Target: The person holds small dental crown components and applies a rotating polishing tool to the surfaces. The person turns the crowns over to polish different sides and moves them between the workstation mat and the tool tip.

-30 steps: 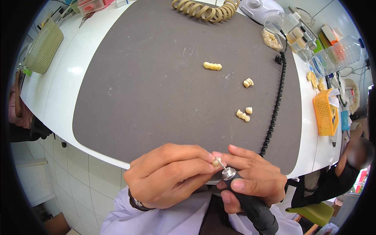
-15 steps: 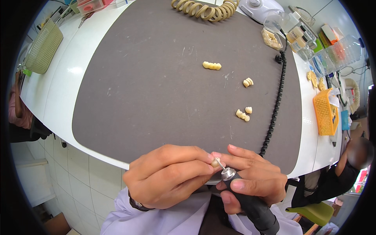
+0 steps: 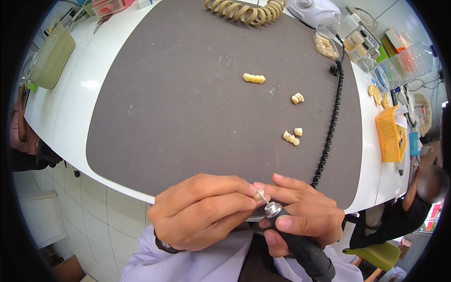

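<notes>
Near the mat's front edge, my left hand (image 3: 201, 210) pinches a small cream tooth piece (image 3: 258, 194) with its fingertips. My right hand (image 3: 311, 210) grips a black rotary handpiece (image 3: 299, 248) with a silver collar; its thin tip meets the tooth piece, and my right fingers reach beside it. Further forward on the dark grey mat (image 3: 178, 108) lie a yellowish row of joined teeth (image 3: 253, 78), a small group of tooth pieces (image 3: 297, 98), and, lower, another group (image 3: 291, 138) with a single piece (image 3: 298, 131) beside it.
A black coiled cord (image 3: 330, 131) runs along the mat's right. Beyond are beige coiled hose (image 3: 249, 14), white machine (image 3: 307, 10), tooth box (image 3: 325, 47), bottles (image 3: 355, 42) and orange basket (image 3: 390, 136). A green basket (image 3: 51, 58) stands left. Other people (image 3: 399, 211) sit at both sides.
Both hands stay nearly in place, still holding the tooth piece and handpiece. The handpiece has shifted very slightly. The pieces on the mat have not visibly moved.
</notes>
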Motion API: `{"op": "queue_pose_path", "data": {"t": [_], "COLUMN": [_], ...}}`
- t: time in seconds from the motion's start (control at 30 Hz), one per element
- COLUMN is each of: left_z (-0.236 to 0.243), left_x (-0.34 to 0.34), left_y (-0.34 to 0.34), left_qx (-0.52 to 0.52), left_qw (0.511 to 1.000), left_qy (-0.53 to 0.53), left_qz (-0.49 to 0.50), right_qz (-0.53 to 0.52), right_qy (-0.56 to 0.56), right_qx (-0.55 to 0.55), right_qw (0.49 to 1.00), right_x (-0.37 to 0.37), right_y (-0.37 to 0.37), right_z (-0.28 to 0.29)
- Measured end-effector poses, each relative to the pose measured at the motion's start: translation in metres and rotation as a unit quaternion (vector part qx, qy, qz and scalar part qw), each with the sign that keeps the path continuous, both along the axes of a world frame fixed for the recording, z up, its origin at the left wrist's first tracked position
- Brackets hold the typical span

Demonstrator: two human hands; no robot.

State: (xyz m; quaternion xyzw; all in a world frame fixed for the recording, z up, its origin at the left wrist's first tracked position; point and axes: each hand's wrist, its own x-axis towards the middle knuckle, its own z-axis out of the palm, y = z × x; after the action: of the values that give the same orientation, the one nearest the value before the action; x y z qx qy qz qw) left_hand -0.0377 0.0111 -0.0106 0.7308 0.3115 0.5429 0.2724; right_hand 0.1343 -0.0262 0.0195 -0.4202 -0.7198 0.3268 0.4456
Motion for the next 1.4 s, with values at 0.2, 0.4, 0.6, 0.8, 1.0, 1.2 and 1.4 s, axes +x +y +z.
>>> {"op": "queue_pose_path", "data": {"t": [0.2,0.4,0.6,0.8,1.0,1.2,1.4], "left_z": [0.000,0.000,0.000,0.000,0.001,0.002,-0.001], "left_x": [0.001,0.001,0.001,0.001,0.001,0.002,0.002], "left_y": [0.000,0.000,0.000,0.000,0.000,0.000,-0.001], "left_qx": [-0.004,-0.001,0.003,0.000,-0.001,-0.001,0.000], "left_qw": [1.000,1.000,1.000,1.000,1.000,1.000,1.000], "left_qy": [-0.003,-0.004,0.001,0.000,-0.001,-0.005,-0.009], "left_qz": [0.000,0.001,0.006,0.006,0.001,0.002,0.014], "right_qz": [0.002,-0.009,-0.008,0.004,-0.002,-0.020,0.028], "right_qy": [-0.003,0.021,0.029,0.012,0.016,0.028,-0.018], "right_qx": [0.011,0.025,0.030,0.029,0.031,0.019,0.011], "right_qw": [1.000,0.999,0.999,1.000,0.999,0.999,0.999], "right_x": [0.001,-0.001,-0.001,0.000,0.000,0.000,0.006], "right_y": [0.000,0.000,0.000,0.001,0.001,-0.001,0.001], "right_z": [-0.002,-0.005,-0.006,-0.004,-0.006,-0.006,-0.006]}}
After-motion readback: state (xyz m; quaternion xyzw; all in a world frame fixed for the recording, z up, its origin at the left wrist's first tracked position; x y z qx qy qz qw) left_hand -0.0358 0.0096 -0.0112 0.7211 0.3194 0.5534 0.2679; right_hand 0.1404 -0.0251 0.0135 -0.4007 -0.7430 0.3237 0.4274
